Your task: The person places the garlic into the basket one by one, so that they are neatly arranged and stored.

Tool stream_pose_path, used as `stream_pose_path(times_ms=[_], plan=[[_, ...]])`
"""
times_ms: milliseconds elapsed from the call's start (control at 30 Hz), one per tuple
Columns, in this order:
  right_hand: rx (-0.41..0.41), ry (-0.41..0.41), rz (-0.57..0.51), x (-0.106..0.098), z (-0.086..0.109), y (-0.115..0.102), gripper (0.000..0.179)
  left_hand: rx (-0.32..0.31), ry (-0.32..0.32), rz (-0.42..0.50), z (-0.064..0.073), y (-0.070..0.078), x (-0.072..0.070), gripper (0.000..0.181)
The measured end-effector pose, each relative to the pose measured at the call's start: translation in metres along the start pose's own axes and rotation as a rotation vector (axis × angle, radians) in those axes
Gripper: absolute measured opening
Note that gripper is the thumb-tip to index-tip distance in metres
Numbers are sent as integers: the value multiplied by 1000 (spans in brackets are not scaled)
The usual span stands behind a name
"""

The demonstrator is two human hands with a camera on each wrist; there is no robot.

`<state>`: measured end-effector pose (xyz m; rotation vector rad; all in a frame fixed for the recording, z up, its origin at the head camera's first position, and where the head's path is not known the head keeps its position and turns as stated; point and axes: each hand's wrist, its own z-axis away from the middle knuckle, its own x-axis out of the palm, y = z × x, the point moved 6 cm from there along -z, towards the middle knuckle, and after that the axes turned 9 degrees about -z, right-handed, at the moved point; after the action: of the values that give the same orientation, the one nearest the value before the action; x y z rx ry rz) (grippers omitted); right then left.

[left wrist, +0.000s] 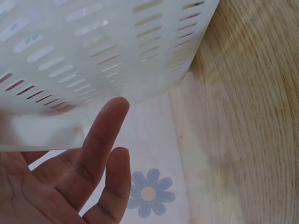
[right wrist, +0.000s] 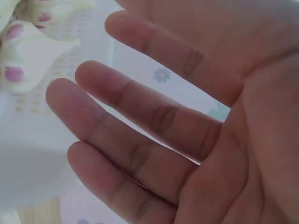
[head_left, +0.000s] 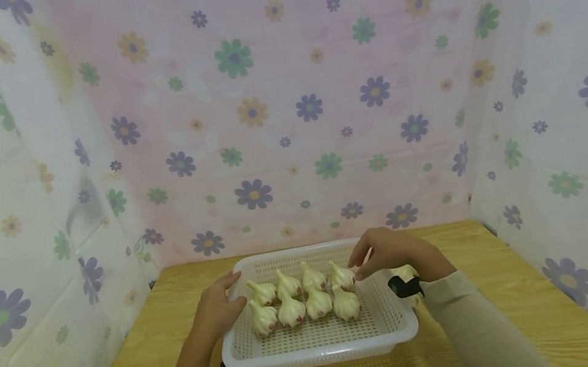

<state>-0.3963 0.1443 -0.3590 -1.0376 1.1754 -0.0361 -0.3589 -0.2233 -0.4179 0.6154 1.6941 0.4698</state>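
A white plastic basket (head_left: 322, 352) with slotted walls stands on the table, holding two rows of garlic bulbs (head_left: 318, 304) with purple-tinged bases. My left hand (head_left: 217, 308) rests at its left rim, thumb and index finger over the edge. In the left wrist view, straight fingers (left wrist: 105, 133) lie along the basket's outer wall (left wrist: 117, 51). Over the right side of the basket, my right hand (head_left: 386, 250) has its fingertips beside the rearmost right garlic bulb (head_left: 342, 274). The right wrist view shows relaxed, nearly straight fingers (right wrist: 140, 112) with nothing in them, near a garlic bulb (right wrist: 32, 58).
More garlic (head_left: 406, 273) lies on the wooden table (head_left: 507, 279) right of the basket, partly hidden by the right wrist. A flower-print cloth (head_left: 291, 165) encloses the table at the back and sides. Black straps (head_left: 405, 286) sit at the wrists.
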Motion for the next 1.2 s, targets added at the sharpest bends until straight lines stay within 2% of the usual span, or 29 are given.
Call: stream_pose_path(times_ms=[167, 300, 500, 767, 1000, 1200], plan=[[-20, 52, -43, -10, 14, 9, 25, -13, -4, 5, -1, -1, 2, 62], [-16, 155, -65, -19, 30, 17, 26, -5, 0, 15, -2, 0, 3, 62], [-50, 299, -73, -26, 54, 28, 35, 1, 7, 16, -4, 2, 2, 62], [-41, 490, -27, -39, 77, 49, 37, 6, 12, 5, -4, 1, 0, 61], [-38, 578, -35, -50, 90, 66, 43, 4, 12, -5, -4, -3, 0, 61], [30, 651, -73, -53, 100, 85, 51, -10, 8, -6, -3, -5, 1, 61]])
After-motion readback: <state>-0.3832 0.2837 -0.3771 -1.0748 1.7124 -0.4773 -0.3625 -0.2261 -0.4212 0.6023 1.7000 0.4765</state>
